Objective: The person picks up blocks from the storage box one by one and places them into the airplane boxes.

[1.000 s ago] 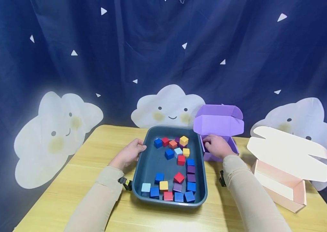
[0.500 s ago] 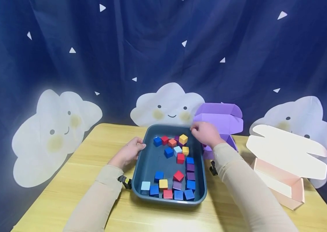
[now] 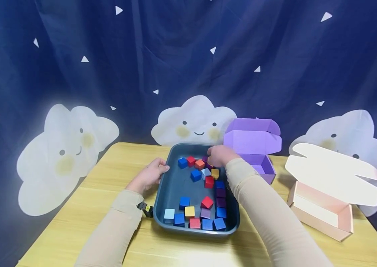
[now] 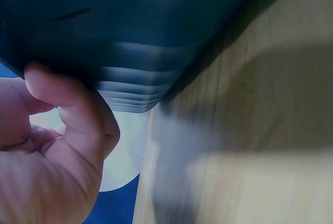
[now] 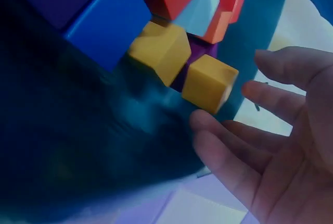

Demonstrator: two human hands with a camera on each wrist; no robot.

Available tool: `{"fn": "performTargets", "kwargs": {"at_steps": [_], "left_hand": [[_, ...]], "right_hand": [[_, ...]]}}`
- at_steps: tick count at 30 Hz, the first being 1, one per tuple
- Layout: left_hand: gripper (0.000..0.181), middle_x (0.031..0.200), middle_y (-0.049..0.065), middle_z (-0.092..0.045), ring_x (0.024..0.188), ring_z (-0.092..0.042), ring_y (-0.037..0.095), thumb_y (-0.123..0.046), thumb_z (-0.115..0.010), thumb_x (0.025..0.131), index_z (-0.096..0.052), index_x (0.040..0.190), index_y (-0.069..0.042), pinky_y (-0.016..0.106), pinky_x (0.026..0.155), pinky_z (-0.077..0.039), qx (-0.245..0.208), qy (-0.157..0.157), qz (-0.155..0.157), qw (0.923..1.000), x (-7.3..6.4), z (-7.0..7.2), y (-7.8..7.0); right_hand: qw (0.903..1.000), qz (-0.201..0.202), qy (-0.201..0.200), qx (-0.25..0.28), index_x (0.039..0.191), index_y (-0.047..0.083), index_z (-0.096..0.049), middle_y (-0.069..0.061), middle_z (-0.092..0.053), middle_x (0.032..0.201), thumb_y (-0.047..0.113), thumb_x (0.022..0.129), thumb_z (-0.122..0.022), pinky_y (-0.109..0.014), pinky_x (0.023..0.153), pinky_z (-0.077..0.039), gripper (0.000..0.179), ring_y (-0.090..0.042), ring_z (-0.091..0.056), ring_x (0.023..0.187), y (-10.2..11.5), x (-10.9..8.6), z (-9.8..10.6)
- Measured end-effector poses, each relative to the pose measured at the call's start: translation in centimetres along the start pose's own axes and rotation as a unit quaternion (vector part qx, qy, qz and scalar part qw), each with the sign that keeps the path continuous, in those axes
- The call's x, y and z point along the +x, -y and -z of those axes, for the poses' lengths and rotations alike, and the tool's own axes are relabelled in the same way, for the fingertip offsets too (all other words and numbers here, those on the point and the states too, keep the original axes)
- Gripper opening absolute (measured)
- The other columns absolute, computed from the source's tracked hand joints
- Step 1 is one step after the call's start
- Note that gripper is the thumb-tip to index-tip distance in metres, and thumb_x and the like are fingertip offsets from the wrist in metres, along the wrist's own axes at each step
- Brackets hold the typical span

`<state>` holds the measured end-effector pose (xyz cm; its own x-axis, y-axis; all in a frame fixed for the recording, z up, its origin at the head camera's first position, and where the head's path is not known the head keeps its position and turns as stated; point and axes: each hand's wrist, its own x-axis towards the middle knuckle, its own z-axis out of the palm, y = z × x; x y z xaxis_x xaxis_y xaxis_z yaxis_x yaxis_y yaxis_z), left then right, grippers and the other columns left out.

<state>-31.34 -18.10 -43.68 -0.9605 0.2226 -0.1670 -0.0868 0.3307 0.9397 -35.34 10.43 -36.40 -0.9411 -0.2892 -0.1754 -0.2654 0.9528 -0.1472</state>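
My left hand [image 3: 148, 176] holds the left rim of a dark blue-grey tray [image 3: 188, 191]; in the left wrist view its fingers [image 4: 78, 109] curl at the tray's edge. Wooden cubes in blue, red, yellow, purple, orange and pale blue lie scattered in the tray. Over the far right corner hovers my right hand [image 3: 222, 155], covering part of the cubes there. Seen from the right wrist, its parted fingers stand just short of a yellow cube [image 5: 208, 83], which sits raised on a purple cube [image 5: 202, 51]. Another yellow cube [image 5: 162, 52] lies beside these.
Close behind the tray's right side stands a purple cardboard box [image 3: 252, 142], lid up. A pale pink box [image 3: 338, 222] with its lid folded back is farther right on the wooden table [image 3: 108, 174]. A dark blue curtain [image 3: 188, 48] with cloud faces hangs behind.
My right hand has left the inside of the purple box and crossed left over the rim to the tray's far right corner. The left hand keeps its hold on the tray.
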Motion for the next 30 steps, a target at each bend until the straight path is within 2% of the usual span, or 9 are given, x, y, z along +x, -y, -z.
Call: {"fn": "performTargets", "kwargs": {"at_steps": [3,6,13,16,19,24,30], "left_hand": [[0.02,0.107,0.017,-0.055,0.096,-0.057,0.03,-0.021,-0.047,0.108,-0.049,0.121,-0.005,0.037,0.078,-0.051,-0.003,0.004,-0.003,1.0,0.2,-0.1,0.2],[0.02,0.107,0.016,-0.055,0.096,-0.057,0.03,-0.021,-0.048,0.108,-0.049,0.12,-0.005,0.037,0.078,-0.051,-0.005,0.005,-0.006,1.0,0.3,-0.2,0.3],[0.019,0.106,0.016,-0.055,0.096,-0.056,0.03,-0.021,-0.047,0.108,-0.048,0.12,-0.006,0.038,0.078,-0.049,-0.005,0.002,-0.006,1.0,0.4,-0.1,0.6],[0.018,0.107,0.016,-0.055,0.094,-0.058,0.028,-0.019,-0.047,0.108,-0.047,0.119,-0.005,0.037,0.077,-0.052,-0.021,0.009,-0.008,0.9997,0.6,-0.1,0.8],[0.017,0.107,0.017,-0.055,0.092,-0.059,0.029,-0.016,-0.046,0.108,-0.046,0.119,-0.003,0.036,0.075,-0.053,-0.039,0.014,-0.009,0.9991,0.8,-0.1,0.9],[0.017,0.107,0.017,-0.055,0.094,-0.059,0.029,-0.018,-0.047,0.108,-0.047,0.119,-0.005,0.036,0.076,-0.053,-0.029,0.006,-0.007,0.9995,0.7,-0.1,0.8],[0.016,0.107,0.017,-0.055,0.094,-0.059,0.029,-0.017,-0.045,0.109,-0.047,0.119,-0.004,0.036,0.075,-0.053,-0.027,0.008,-0.012,0.9995,0.6,-0.1,0.6]], "right_hand": [[0.9998,-0.006,0.016,-0.014,0.138,0.008,-0.061,-0.013,-0.065,0.13,0.025,0.096,-0.065,-0.048,0.103,-0.045,0.045,-0.03,-0.06,0.113,-0.1,0.2,-0.6],[0.9998,-0.007,0.014,-0.011,0.134,0.007,-0.062,-0.013,-0.066,0.126,0.021,0.095,-0.067,-0.046,0.099,-0.048,0.042,-0.029,-0.06,0.106,-0.3,0.2,-1.0],[0.9988,0.036,0.019,-0.027,0.112,0.009,-0.069,-0.008,-0.069,0.111,0.006,0.094,-0.062,-0.041,0.094,-0.051,0.02,-0.023,-0.061,0.096,-0.6,0.1,-1.3],[0.9988,0.042,0.017,-0.02,0.113,0.01,-0.07,-0.007,-0.069,0.111,0.004,0.094,-0.06,-0.042,0.094,-0.051,0.022,-0.024,-0.06,0.096,-0.7,-0.1,-0.8],[0.9982,0.058,0.007,-0.014,0.117,0.006,-0.068,-0.01,-0.068,0.113,0.0,0.093,-0.059,-0.043,0.095,-0.051,0.026,-0.026,-0.062,0.101,-1.1,-0.3,0.0],[0.9978,0.062,-0.02,0.0,0.122,-0.003,-0.061,-0.018,-0.066,0.116,-0.003,0.09,-0.06,-0.046,0.097,-0.05,0.033,-0.031,-0.062,0.104,-3.1,-0.7,1.8],[0.9966,0.05,-0.056,0.033,0.116,-0.005,-0.062,-0.019,-0.068,0.11,-0.004,0.088,-0.058,-0.051,0.098,-0.048,0.028,-0.036,-0.063,0.104,-6.9,-2.2,2.6]]}}
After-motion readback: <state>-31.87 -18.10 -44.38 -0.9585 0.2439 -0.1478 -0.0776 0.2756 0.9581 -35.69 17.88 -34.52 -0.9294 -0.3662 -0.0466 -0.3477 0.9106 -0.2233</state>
